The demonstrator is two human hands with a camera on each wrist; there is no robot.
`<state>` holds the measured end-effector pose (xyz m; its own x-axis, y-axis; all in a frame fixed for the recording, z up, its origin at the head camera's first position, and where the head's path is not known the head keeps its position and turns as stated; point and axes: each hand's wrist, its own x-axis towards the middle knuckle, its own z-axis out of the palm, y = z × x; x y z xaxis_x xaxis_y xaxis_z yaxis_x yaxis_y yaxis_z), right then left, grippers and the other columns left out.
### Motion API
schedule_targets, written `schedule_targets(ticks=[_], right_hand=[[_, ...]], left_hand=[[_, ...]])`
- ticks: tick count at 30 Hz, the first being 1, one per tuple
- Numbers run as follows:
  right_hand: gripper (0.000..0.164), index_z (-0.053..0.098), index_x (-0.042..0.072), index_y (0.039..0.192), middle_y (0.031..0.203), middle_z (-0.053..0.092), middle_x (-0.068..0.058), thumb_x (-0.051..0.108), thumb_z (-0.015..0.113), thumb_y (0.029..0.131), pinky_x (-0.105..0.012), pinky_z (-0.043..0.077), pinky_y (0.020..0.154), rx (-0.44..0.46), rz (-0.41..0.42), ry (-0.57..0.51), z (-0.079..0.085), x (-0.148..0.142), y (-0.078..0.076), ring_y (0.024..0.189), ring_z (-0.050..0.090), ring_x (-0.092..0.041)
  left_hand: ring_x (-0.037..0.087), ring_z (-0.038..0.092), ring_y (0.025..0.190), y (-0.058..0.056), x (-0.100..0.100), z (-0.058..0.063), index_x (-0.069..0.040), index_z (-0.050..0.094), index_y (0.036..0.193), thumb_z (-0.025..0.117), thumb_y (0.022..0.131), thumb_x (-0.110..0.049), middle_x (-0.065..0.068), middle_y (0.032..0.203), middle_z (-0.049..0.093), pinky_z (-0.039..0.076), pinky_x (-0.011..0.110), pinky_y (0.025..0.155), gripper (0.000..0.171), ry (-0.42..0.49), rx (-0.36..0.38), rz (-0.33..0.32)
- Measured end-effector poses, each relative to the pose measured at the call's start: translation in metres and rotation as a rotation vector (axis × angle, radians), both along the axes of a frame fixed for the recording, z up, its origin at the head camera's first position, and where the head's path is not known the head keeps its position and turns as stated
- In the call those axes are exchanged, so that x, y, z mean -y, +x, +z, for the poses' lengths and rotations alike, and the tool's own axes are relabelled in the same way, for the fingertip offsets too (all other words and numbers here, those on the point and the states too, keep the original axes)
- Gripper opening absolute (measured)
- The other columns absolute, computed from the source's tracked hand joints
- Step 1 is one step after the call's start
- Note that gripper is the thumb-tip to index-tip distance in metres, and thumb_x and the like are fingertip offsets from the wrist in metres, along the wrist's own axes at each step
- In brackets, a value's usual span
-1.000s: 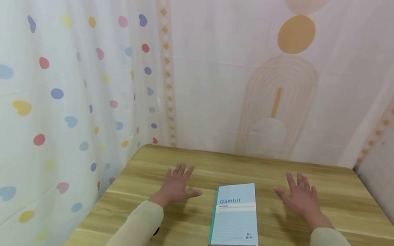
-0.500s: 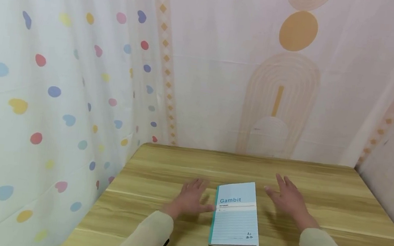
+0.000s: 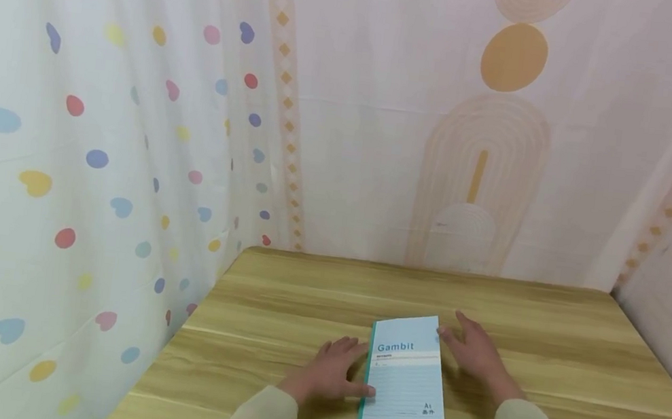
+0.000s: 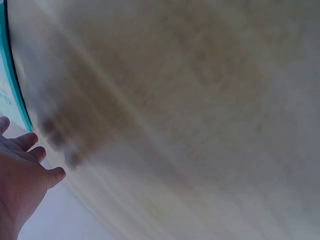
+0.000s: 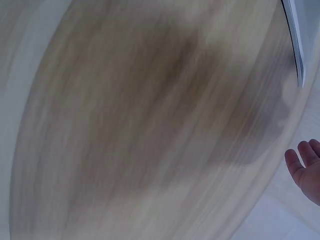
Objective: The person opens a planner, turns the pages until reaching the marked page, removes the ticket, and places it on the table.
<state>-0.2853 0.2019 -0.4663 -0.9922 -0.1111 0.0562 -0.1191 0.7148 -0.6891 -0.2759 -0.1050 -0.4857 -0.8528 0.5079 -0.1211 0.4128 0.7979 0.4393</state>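
Note:
A light blue notebook [image 3: 405, 374] with "Gambit" on its cover and a teal spine lies on the wooden table, its lower right cover corner slightly raised. My left hand [image 3: 331, 373] is at the spine side, thumb over the cover's left edge and fingers spread. Whether that thumb touches the cover I cannot tell. Near the top right edge is my right hand [image 3: 477, 353], its thumb at the edge and its fingers extended. The left wrist view shows the teal spine [image 4: 15, 75] beyond the left fingers. In the right wrist view the notebook's page edge [image 5: 296, 45] stands above the right hand [image 5: 306, 167].
The wooden table [image 3: 266, 291] reaches back to a pale curtain [image 3: 364, 171] with an arch print. A curtain with coloured dots [image 3: 96, 211] hangs along the left side. Cream sleeves [image 3: 265, 417] cover both forearms.
Both hands have moved inward, toward the notebook, from either side. The left hand also came nearer the body, and its thumb now overlaps the cover. The notebook has stayed in place.

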Motion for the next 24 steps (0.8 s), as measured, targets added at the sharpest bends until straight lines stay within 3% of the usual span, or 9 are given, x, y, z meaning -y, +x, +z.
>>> schedule_targets(ticks=[8,24], right_hand=[[0.082,0.022,-0.009,0.152,0.151,0.027,-0.038,0.051,0.046,0.103,-0.066,0.027,0.109,0.063,-0.014,-0.086,-0.002,0.013,-0.002,0.137,0.028,-0.056],[0.061,0.039,-0.006,0.147,0.147,0.037,-0.035,0.036,0.049,0.104,-0.063,0.034,0.106,0.099,-0.058,-0.156,-0.007,0.021,-0.012,0.134,0.036,-0.053]], left_hand=[[0.034,0.021,0.148,0.004,0.002,-0.008,-0.020,0.034,0.155,0.062,0.082,-0.073,0.013,0.159,0.030,0.012,0.058,0.118,0.095,0.004,0.032,-0.008],[0.030,0.015,0.150,0.008,0.006,-0.015,-0.024,0.038,0.154,0.065,0.083,-0.069,0.011,0.162,0.023,0.010,0.056,0.119,0.088,-0.015,0.013,-0.033]])
